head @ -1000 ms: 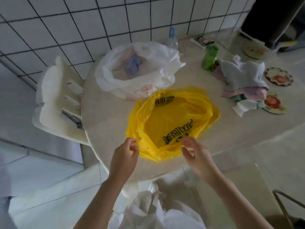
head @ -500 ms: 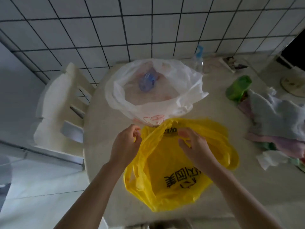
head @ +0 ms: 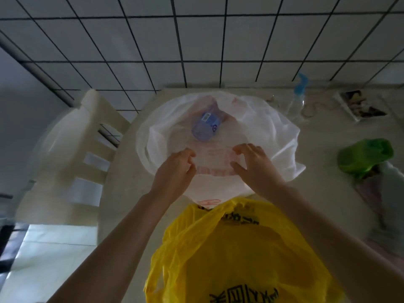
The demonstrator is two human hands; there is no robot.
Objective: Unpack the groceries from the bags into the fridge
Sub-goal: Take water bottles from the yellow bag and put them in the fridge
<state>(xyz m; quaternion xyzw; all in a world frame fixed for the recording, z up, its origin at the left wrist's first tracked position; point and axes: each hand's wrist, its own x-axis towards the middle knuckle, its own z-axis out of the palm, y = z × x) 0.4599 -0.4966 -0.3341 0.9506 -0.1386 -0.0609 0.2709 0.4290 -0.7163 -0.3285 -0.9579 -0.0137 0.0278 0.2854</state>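
A white plastic bag (head: 273, 136) stands open on the round table (head: 323, 176). Inside it lies a clear bottle with a blue label (head: 204, 125). My left hand (head: 175, 169) and my right hand (head: 254, 166) are both at the bag's near rim, fingers curled, pinching the thin plastic there. The yellow plastic bag (head: 240, 248) with black print lies open and slack just in front of the white one, under my forearms.
A white chair (head: 72, 154) stands against the table's left side. At the back right are a clear bottle with a blue cap (head: 297, 101) and a picture card (head: 360, 104). A green container (head: 365, 156) and folded cloths (head: 384, 193) lie at the right. A tiled wall rises behind.
Both hands let go of the yellow bag's rim and reached forward to the white bag's near rim. The view has moved closer over the table.
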